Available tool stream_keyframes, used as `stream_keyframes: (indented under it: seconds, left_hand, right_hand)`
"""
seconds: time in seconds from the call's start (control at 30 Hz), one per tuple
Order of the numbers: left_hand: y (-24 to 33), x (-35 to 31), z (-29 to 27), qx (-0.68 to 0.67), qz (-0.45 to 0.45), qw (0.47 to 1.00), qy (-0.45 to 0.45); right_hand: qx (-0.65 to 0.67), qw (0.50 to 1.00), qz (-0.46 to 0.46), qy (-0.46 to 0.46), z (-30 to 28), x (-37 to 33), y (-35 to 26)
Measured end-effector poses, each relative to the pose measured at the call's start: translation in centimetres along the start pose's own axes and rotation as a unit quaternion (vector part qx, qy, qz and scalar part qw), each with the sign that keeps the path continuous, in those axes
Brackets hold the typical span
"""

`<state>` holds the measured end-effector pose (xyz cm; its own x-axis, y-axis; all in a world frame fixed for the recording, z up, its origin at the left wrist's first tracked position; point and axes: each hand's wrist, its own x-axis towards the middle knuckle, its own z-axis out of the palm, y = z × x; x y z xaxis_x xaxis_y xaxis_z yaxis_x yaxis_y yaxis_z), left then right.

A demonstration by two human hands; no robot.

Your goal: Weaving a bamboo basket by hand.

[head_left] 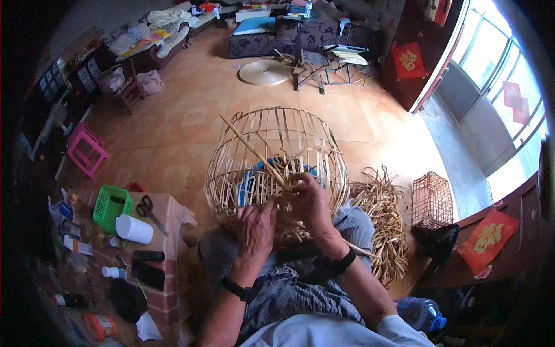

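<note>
A large open-work basket (pixel 215 173) of pale split strips lies in front of my knees, its near rim against my lap. My right hand (pixel 313 202) is closed, thumb and fingers pinched round a long pale strip (pixel 248 141) that slants up to the left over the basket. Close beside it, my left hand (pixel 255 228) is bent with its knuckles up over the near rim; its fingertips and what they grip are hidden. Something blue (pixel 247 186) shows through the strips inside the basket. Short strip ends stick out below my hands.
A heap of loose strips (pixel 384 231) lies right of my knee, near a wire basket (pixel 432 199). At left a low table (pixel 167 260) bears scissors (pixel 149 214), a green basket (pixel 111 207) and a white cup (pixel 134 229). A pink stool (pixel 87 150) stands farther left.
</note>
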<state>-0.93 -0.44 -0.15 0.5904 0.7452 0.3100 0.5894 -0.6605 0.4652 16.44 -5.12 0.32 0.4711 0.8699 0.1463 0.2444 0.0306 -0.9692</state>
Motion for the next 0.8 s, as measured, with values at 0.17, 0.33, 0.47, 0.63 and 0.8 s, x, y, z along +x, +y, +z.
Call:
stream_keyframes:
  seconds: [0.17,0.33,0.47,0.63,0.8]
  left_hand:
    - [0.2,0.1,0.7,-0.005,0.011,0.999,0.039]
    - [-0.2,0.1,-0.5,-0.028,0.01,1.0,0.006]
    - [-1.0,0.1,-1.7,-0.093,0.043,0.995,-0.018]
    - [-2.6,0.0,-4.4,-0.19,0.021,0.981,-0.016]
    - [0.2,0.4,-3.6,-0.046,0.182,0.982,0.026]
  right_hand:
    - [0.182,0.979,0.08,0.048,-1.3,-1.7,2.8]
    - [0.313,0.94,0.132,0.014,-2.8,-4.6,4.3]
    - [0.31,0.934,0.177,0.02,-3.3,-7.5,4.3]
    - [0.385,0.904,0.185,-0.009,-3.6,-6.2,3.0]
    - [0.222,0.967,0.109,-0.065,-3.4,-3.8,2.0]
